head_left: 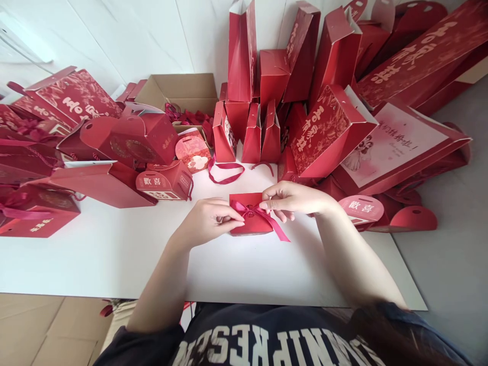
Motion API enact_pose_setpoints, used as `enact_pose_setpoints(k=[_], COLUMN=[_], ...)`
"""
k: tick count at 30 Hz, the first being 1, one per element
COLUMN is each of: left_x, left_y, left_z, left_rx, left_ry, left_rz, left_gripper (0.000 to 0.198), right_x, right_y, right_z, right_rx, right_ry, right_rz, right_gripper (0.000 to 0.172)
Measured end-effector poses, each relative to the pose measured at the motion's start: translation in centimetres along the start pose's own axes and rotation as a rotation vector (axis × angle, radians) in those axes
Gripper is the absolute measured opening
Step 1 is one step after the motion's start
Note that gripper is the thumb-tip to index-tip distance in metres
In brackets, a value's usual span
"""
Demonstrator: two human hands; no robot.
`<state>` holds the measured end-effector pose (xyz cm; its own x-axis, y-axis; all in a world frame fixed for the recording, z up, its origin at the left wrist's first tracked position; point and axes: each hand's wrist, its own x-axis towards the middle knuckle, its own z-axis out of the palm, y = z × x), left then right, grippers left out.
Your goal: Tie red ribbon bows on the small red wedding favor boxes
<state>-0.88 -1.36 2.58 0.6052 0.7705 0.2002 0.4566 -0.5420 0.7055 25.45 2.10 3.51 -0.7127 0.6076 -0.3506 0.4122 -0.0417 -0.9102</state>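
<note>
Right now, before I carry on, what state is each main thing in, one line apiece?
Left hand: thumb and fingers pinched at the bow
Right hand: pinching the bow's other side
Bow: tied, one tail running past the small box's edge
Small box: resting on the table, bow on its upper face
Loose ribbon: lying curved
Carton: open, red pieces inside
Tall bag: upright

White wall (102, 38) w/ faint veins & panel seams up back; white tbl (99, 254) catching soft light, tan sfc (68, 325) lower L, grey sfc (450, 284) far R.
</note>
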Motion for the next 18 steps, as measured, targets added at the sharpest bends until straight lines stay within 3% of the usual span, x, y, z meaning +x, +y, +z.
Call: enact_pose_setpoints(k=[5,8,11,14,18], left_x=[0.0,-0.2,-0.3,-0.1,0.3], left_y=[0.0,-0.1,-0.7,-1.4,-1.3], left_z=[-0.3,-0.5,-0.8,-0.8,-0.4], left_rx=[-0.070,-0.092,-0.041,-0.125,-0.493], left_ry=[-0.110,-0.112,-0.143,-0.324,-0.636], left_rz=[-0.062,-0.240,-0.425,-0.506,-0.624], left_gripper=[0.024,0.047,0.056,0.056,0.053], right_x=[0.1,0.0,-0.2,-0.3,-0.3], right_y=[-0.1,-0.2,-0.2,-0.2,-0.1], right_z=[0.2,0.2,0.1,0.0,0.1], right_rx=[0.064,0.090,0.095,0.060,0.009], right_ry=[0.026,0.033,0.004,-0.025,0.009], right_rz=[0.002,-0.008,-0.030,-0.066,-0.144], right_gripper=[0.043,0.041,0.036,0.035,0.033])
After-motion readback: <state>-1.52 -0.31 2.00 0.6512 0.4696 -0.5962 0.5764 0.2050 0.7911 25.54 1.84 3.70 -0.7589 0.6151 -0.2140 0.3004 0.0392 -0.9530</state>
